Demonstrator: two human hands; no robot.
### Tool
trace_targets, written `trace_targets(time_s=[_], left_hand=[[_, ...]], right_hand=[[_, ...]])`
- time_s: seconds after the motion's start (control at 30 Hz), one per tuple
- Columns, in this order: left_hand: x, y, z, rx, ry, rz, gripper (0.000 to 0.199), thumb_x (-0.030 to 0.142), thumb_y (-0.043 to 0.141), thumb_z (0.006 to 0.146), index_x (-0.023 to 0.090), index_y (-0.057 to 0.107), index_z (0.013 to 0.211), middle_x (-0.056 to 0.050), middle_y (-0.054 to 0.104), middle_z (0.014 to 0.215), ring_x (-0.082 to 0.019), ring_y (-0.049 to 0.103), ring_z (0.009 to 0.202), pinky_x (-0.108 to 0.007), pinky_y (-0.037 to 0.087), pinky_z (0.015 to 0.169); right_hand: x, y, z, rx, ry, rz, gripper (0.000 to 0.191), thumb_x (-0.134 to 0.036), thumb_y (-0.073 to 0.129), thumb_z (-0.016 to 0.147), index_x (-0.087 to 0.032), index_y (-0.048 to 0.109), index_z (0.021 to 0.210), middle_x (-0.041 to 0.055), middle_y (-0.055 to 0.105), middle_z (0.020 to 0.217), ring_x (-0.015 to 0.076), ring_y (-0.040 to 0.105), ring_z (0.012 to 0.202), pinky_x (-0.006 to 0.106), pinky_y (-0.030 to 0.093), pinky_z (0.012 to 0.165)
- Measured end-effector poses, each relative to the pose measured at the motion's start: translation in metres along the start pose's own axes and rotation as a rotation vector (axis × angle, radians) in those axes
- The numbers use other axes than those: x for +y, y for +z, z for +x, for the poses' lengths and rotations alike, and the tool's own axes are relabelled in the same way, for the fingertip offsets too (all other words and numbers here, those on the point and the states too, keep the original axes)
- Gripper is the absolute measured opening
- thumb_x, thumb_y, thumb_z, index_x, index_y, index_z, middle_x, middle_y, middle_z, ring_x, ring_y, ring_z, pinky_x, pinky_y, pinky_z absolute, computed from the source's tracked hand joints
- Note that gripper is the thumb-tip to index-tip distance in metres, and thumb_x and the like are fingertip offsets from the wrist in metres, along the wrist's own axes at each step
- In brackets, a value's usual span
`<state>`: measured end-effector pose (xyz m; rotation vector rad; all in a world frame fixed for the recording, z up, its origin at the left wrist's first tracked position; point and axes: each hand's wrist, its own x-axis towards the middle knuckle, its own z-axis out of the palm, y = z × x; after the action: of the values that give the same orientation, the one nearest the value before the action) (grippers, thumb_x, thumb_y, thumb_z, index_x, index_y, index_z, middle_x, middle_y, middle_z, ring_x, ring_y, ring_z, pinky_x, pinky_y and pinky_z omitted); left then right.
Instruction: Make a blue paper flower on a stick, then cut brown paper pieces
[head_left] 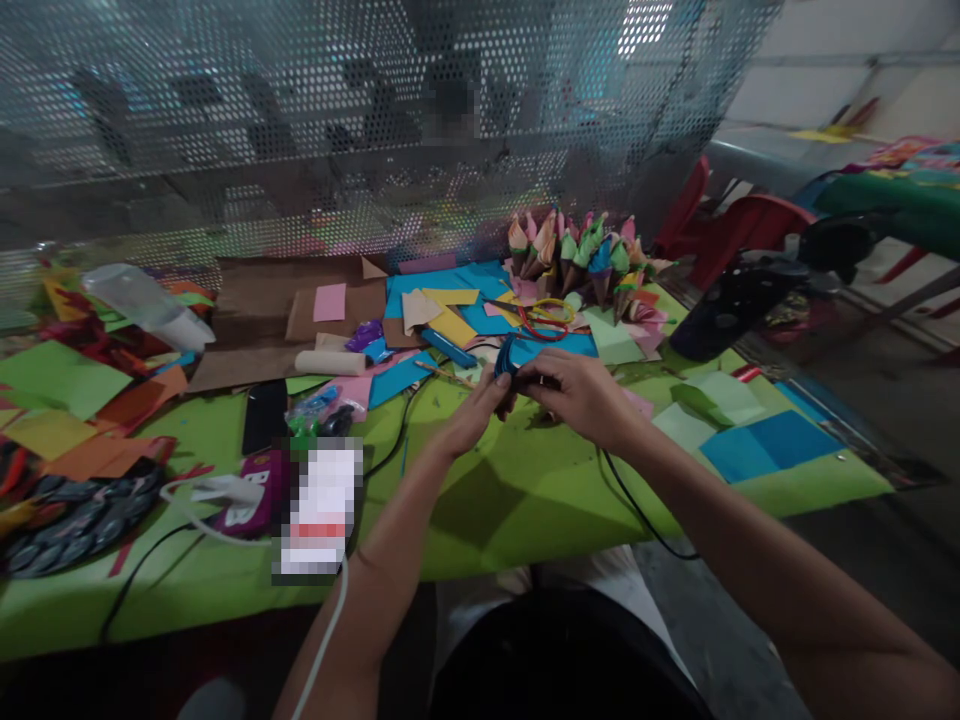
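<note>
Above the green tabletop [555, 515], a little right of its middle, holding a small dark-blue piece [507, 360] between both hands, brought close together; clamped on it from the near left with the left hand [478, 410]; meeting its right side with fingertips of the right hand [576, 392], too small to tell whether pinching or merely touching; just beyond, lying flat, blue paper [559, 347] and scissors [525, 310]; farther back right, clustered together, colourful paper cones [592, 255].
</note>
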<state>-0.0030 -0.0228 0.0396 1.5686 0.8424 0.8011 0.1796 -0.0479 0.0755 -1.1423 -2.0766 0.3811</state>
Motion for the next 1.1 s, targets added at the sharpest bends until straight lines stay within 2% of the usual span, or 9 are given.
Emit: trace_targets(time_s=[0.2,0.53,0.77,0.93,1.1], left_hand=[[-0.001,0.001,0.001,-0.017,0.016,-0.054,0.056,0.079,0.044,0.085,0.023,0.042,0.086,0.0,0.046,0.071,-0.016,0.043,0.067,-0.032,0.039,0.065],[-0.008,0.0,0.003,-0.046,0.041,-0.079,0.047,0.069,0.046,0.088,0.023,0.041,0.091,0.004,0.044,0.071,-0.014,0.038,0.064,-0.03,0.036,0.065],[-0.012,-0.003,0.003,-0.025,-0.004,-0.038,0.037,0.059,0.048,0.09,0.023,0.043,0.09,0.004,0.044,0.072,-0.014,0.039,0.067,-0.03,0.034,0.065],[-0.011,-0.002,0.004,-0.032,-0.001,-0.059,0.035,0.057,0.049,0.089,0.023,0.043,0.092,0.004,0.046,0.073,-0.014,0.039,0.066,-0.03,0.035,0.065],[-0.012,-0.003,0.004,-0.054,0.032,-0.068,0.043,0.065,0.047,0.088,0.023,0.043,0.093,0.003,0.048,0.075,-0.014,0.04,0.065,-0.03,0.035,0.065]], right_hand=[[0.003,-0.001,0.0,-0.031,-0.013,-0.036,0.013,-0.014,0.059,0.091,-0.019,0.071,0.088,0.0056,0.069,0.088,0.0192,0.064,0.081,0.028,0.045,0.073],[0.003,-0.002,-0.001,-0.052,-0.005,-0.048,0.012,-0.014,0.058,0.092,-0.019,0.068,0.087,0.006,0.068,0.089,0.0195,0.062,0.082,0.028,0.043,0.073],[0.003,-0.004,0.0,-0.06,-0.014,-0.05,0.013,-0.015,0.058,0.092,-0.02,0.068,0.086,0.0059,0.068,0.088,0.0195,0.063,0.081,0.029,0.044,0.072],[0.0,-0.005,-0.001,0.013,-0.013,-0.001,0.011,-0.019,0.061,0.091,-0.021,0.071,0.088,0.0058,0.071,0.088,0.0203,0.066,0.082,0.03,0.047,0.073],[-0.004,-0.007,-0.005,0.103,-0.004,0.034,0.012,-0.021,0.061,0.091,-0.022,0.073,0.09,0.0053,0.073,0.088,0.0203,0.067,0.081,0.03,0.049,0.072]])
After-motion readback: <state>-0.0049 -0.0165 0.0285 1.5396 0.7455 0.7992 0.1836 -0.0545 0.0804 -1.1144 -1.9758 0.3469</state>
